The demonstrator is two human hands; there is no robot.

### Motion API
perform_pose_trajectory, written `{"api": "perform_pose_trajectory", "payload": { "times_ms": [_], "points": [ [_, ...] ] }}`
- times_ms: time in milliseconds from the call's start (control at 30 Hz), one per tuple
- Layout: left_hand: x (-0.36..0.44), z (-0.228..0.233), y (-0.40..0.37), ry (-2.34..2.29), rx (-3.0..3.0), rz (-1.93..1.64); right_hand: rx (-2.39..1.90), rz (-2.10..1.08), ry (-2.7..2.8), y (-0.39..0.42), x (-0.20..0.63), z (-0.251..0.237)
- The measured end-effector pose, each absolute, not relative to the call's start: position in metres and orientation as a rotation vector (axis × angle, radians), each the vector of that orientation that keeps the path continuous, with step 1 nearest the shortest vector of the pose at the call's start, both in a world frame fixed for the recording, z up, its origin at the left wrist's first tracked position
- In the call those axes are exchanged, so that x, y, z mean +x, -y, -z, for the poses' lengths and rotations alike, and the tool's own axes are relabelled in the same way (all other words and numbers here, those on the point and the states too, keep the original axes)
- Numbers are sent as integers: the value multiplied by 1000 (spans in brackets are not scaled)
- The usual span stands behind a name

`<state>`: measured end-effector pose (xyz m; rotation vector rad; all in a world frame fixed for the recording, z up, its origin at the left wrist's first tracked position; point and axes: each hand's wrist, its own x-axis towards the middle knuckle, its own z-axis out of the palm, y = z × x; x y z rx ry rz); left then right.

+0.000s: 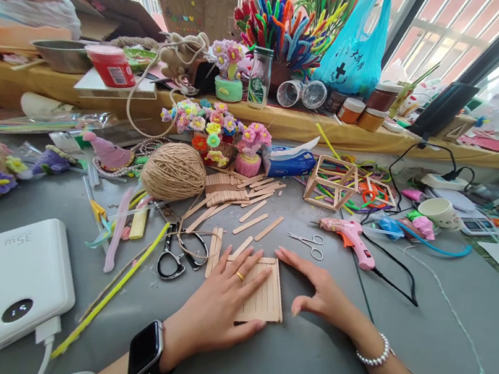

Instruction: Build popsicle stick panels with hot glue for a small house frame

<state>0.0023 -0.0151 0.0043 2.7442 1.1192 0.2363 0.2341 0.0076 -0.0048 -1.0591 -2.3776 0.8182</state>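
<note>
Two bare hands at a flat square panel of pale wooden craft sticks (pixel 267 296) on the grey desk (pixel 320 372).

The left hand (pixel 218 307), ringed and wearing a black smartwatch, lies flat and unclenched on the panel, covering its left half so the edge beneath cannot be made out; the right hand (pixel 322 295), bracelets at the wrist, rests open just right of the panel, fingers stretched toward its upper right corner, gripping nothing; both forearms are cut off by the lower frame; loose pale wooden sticks (pixel 253 209) lie scattered behind the panel; black-handled scissors (pixel 173 257) sit near the left hand, partly under twine; a pink glue gun (pixel 351 235) lies beyond the right hand; a white power bank (pixel 19 284) stands well apart at left.
</note>
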Motion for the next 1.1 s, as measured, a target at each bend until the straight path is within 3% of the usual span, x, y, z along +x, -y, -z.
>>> {"api": "perform_pose_trajectory", "payload": {
  "times_ms": [133,367,467,667,867,1000,1100],
  "points": [
    [2,-4,16,-1125,2734,-243,-1088,-631,2348,-23,228,-3],
    [-1,-8,14,-1113,2706,-284,-1149,193,2697,-73,195,-9],
    [-3,-8,14,-1085,2710,-298,-1111,230,2756,-81,187,-8],
    [-2,-5,16,-1087,2691,-383,-1160,178,2624,-78,189,-7],
    [-2,-7,17,-1097,2681,-378,-1398,57,2137,-56,198,-10],
    [-2,-9,17,-1098,2695,-353,-1335,-655,1599,-38,196,-8],
    [-1,-9,17,-1104,2699,-341,-1272,-898,1414,-31,191,-4]
  ]
}}
